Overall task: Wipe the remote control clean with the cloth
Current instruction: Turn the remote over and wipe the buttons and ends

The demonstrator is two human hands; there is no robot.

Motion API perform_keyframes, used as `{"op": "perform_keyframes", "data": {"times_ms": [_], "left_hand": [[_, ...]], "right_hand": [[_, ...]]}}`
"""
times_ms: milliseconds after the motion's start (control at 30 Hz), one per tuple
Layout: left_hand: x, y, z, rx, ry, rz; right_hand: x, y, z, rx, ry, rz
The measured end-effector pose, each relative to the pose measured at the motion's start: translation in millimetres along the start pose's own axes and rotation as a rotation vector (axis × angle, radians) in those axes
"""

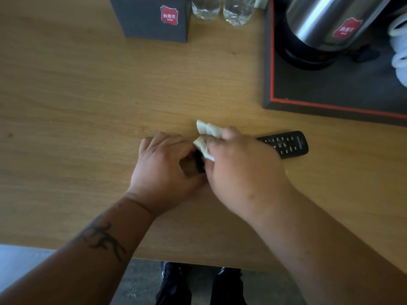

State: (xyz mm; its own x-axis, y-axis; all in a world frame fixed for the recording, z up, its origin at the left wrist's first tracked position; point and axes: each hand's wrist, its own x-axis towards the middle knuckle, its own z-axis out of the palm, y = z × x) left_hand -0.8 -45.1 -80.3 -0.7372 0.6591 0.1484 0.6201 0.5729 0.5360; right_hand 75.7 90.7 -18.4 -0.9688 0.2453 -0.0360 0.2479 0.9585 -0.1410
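A black remote control (286, 144) lies across the wooden table (88, 106), its button end sticking out to the right of my hands. My left hand (163, 168) grips the remote's left end, which shows as a dark patch between the fingers. My right hand (240, 170) presses a bunched white cloth (208, 130) onto the middle of the remote. The remote's middle is hidden under my right hand.
A dark tray with a red border (308, 104) stands at the back right, carrying a steel kettle (319, 23) and white cups (399, 60). A dark box with a red logo (152, 18) and two clear water bottles (220, 7) stand at the back. The table's near edge is just below my forearms.
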Motion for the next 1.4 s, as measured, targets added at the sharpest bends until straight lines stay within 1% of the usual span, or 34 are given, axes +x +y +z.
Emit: {"op": "perform_keyframes", "data": {"times_ms": [100,267,300,400,467,567,700,833,900,1000,1033,1067,1167,1400], "left_hand": [[-0.7,-0.2,0.4,0.005,-0.006,0.014],[-0.2,-2.1,0.9,-0.01,0.005,0.03],[-0.3,-2.8,1.2,-0.001,-0.009,0.026],[0.4,-4.5,1.1,0.018,-0.046,0.012],[0.1,-3.6,0.8,0.016,-0.045,0.003],[-0.4,-2.0,0.8,0.016,-0.024,0.011],[-0.5,-2.3,0.3,0.011,-0.019,0.019],[0.0,-3.4,1.4,0.008,-0.02,0.019],[-0.1,-3.6,1.7,0.01,-0.026,0.019],[-0.2,-3.2,0.5,0.007,-0.041,0.015],[-0.3,-3.1,0.1,0.009,-0.046,0.015],[-0.4,-3.0,-0.2,0.013,-0.048,0.018],[-0.3,-2.6,-0.5,0.025,-0.054,0.022],[-0.3,-3.6,0.1,0.005,-0.048,0.026]], "right_hand": [[-18.6,-1.1,1.1,0.046,-0.077,0.0],[-43.8,11.7,-16.9,0.079,-0.184,-0.055],[-41.0,16.6,-21.5,0.075,-0.173,-0.037],[-18.6,31.2,-26.0,0.045,-0.024,0.05],[-5.9,29.7,-16.1,0.03,0.018,0.066],[-9.1,18.3,1.3,-0.007,-0.027,0.016],[-37.3,16.1,0.4,0.035,-0.094,-0.039],[-58.5,26.8,-9.9,0.092,-0.196,-0.018],[-57.2,34.2,-17.6,0.129,-0.167,0.01],[-34.7,38.9,-20.7,0.123,0.035,0.089],[-27.4,36.8,-16.5,0.101,0.065,0.108],[-22.5,33.9,-10.2,0.074,0.067,0.113],[-25.6,24.9,2.9,0.063,0.0,0.092],[-57.0,46.1,-10.8,0.027,-0.083,0.114]]}}
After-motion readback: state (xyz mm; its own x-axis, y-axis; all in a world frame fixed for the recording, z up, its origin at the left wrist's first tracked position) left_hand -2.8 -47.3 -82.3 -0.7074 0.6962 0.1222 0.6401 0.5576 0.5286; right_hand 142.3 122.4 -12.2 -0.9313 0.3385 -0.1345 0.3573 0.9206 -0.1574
